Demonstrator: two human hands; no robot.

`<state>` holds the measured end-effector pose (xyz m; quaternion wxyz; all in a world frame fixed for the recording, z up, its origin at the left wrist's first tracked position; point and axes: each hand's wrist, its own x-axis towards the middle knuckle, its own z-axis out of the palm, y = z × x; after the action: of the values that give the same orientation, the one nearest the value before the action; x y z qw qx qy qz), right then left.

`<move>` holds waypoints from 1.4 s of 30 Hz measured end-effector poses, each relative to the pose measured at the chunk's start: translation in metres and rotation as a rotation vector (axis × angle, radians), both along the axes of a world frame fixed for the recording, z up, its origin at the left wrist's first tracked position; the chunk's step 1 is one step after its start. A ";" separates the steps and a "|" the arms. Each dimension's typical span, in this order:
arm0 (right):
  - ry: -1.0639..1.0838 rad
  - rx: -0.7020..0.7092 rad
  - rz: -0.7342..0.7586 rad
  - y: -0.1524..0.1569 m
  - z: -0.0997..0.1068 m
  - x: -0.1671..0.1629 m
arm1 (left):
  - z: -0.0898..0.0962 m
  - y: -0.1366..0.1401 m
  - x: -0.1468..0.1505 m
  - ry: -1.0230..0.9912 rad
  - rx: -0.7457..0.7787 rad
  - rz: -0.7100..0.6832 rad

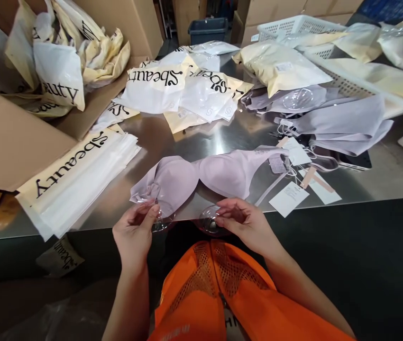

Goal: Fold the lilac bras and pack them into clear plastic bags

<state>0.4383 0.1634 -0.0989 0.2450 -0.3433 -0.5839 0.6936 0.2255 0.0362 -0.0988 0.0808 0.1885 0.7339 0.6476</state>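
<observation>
A pale lilac bra [223,173] lies on the metal table in front of me, cups facing up. At the table's front edge, my left hand [135,225] pinches a clear plastic cup insert [165,219] just below the left cup. Another clear plastic cup insert [210,219] is between the thumb and fingers of my right hand [244,220], a little below the right cup. By the bra's right strap, white hang tags [288,198] are spread on the metal. The far side of each insert is partly hidden by my fingers.
Stacked printed bags [80,177] lie at the left, beside an open cardboard box [16,135] of bags. More printed bags [159,87] are at the back. On the right are folded lilac bras [347,123], a phone [356,160] and white baskets [351,83].
</observation>
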 end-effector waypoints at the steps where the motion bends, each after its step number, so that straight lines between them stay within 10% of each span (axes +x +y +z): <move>1: 0.004 0.013 -0.010 -0.002 0.001 0.000 | 0.000 0.003 0.002 0.019 0.014 0.032; 17: -0.127 0.280 -0.096 -0.004 -0.003 0.010 | 0.006 0.018 0.006 -0.121 0.002 0.036; 27: -0.092 0.213 -0.166 0.008 0.007 0.038 | 0.002 -0.017 -0.008 -0.212 -0.116 -0.565; 35: -0.163 0.412 -0.671 0.036 0.018 0.075 | -0.020 -0.010 -0.061 0.636 -0.520 -0.115; 42: -0.128 0.471 -0.753 0.036 0.024 0.082 | -0.023 0.015 -0.091 0.520 -0.529 -0.196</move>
<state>0.5199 0.1993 -0.0749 0.5151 -0.5092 -0.5742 0.3818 0.1346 0.0508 -0.1222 -0.0007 0.3887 0.8501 0.3554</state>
